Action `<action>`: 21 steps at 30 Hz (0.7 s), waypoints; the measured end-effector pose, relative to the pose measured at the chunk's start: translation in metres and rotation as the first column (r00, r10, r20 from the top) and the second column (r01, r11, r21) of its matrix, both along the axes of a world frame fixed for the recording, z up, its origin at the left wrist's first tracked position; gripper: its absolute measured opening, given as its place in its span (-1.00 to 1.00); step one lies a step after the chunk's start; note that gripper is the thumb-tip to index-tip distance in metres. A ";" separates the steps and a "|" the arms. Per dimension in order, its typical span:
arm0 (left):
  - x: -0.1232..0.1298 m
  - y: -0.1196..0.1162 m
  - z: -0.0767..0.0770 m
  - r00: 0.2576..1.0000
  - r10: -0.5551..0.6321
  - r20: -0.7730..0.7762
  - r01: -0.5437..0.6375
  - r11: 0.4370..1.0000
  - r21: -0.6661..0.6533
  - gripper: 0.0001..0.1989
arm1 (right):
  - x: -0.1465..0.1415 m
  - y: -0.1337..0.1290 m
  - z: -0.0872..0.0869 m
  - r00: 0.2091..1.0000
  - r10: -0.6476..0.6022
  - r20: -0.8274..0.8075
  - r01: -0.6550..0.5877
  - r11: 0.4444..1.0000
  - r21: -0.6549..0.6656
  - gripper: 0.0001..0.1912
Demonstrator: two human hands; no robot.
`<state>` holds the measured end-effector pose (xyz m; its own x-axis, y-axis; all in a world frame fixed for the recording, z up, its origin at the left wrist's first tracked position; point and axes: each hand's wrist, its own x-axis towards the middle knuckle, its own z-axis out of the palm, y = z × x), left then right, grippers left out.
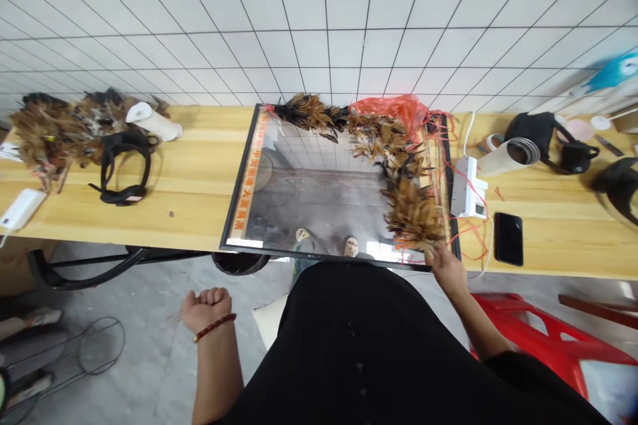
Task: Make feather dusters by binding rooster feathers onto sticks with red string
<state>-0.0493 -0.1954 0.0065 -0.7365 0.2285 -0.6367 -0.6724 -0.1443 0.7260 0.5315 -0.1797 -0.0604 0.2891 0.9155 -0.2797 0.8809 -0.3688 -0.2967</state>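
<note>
My right hand is at the front right corner of a black-framed glass panel, closed on the lower end of a bunch of brown feathers. These feathers lie along the panel's right side. More brown and black feathers stretch along its back edge, beside a crumpled red plastic bag. Away from the table, over the floor at lower left, my left hand is curled into a fist, with a red bead bracelet at the wrist. Nothing shows in that fist.
A white power strip, red string and a black phone lie right of the panel. Further left are a black head strap, a white roll and a feather pile. A red stool stands at lower right.
</note>
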 end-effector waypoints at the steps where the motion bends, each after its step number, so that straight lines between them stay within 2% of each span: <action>1: 0.012 0.011 0.000 0.999 -0.053 -0.010 0.053 0.999 -0.005 -0.69 | -0.014 0.007 0.001 0.998 0.068 -0.001 -0.068 0.998 -0.007 -0.47; 4: 0.060 0.051 0.002 0.962 -0.261 -0.081 0.263 0.965 0.011 -0.63 | -0.064 0.025 0.003 0.955 0.296 0.004 -0.294 0.952 -0.088 -0.46; 7: 0.108 0.085 0.003 0.887 -0.448 -0.111 0.452 0.892 0.014 -0.55 | -0.100 0.031 -0.001 0.867 0.497 -0.028 -0.492 0.849 -0.193 -0.46; 9: 0.131 0.098 0.002 0.836 -0.546 -0.058 0.548 0.836 0.020 -0.51 | -0.105 0.033 -0.004 0.839 0.542 -0.050 -0.538 0.811 -0.231 -0.47; 11: 0.144 0.104 0.000 0.797 -0.604 -0.004 0.604 0.797 0.025 -0.48 | -0.097 0.041 -0.003 0.827 0.559 -0.064 -0.558 0.800 -0.224 -0.51; 13: 0.149 0.106 -0.005 0.783 -0.622 0.025 0.622 0.783 0.004 -0.45 | -0.080 0.066 0.004 0.824 0.565 -0.051 -0.565 0.811 -0.153 -0.55; 15: 0.151 0.107 -0.012 0.774 -0.632 0.031 0.633 0.772 -0.054 -0.45 | -0.066 0.112 0.015 0.840 0.543 -0.010 -0.543 0.840 -0.024 -0.53; 17: 0.152 0.108 -0.017 0.758 -0.652 0.024 0.649 0.751 -0.122 -0.45 | -0.062 0.177 0.027 0.874 0.485 0.017 -0.482 0.865 0.141 -0.53; 21: 0.157 0.117 -0.018 0.708 -0.705 0.027 0.698 0.694 -0.178 -0.41 | -0.081 0.311 0.033 0.933 0.353 0.074 -0.360 0.900 0.246 -0.48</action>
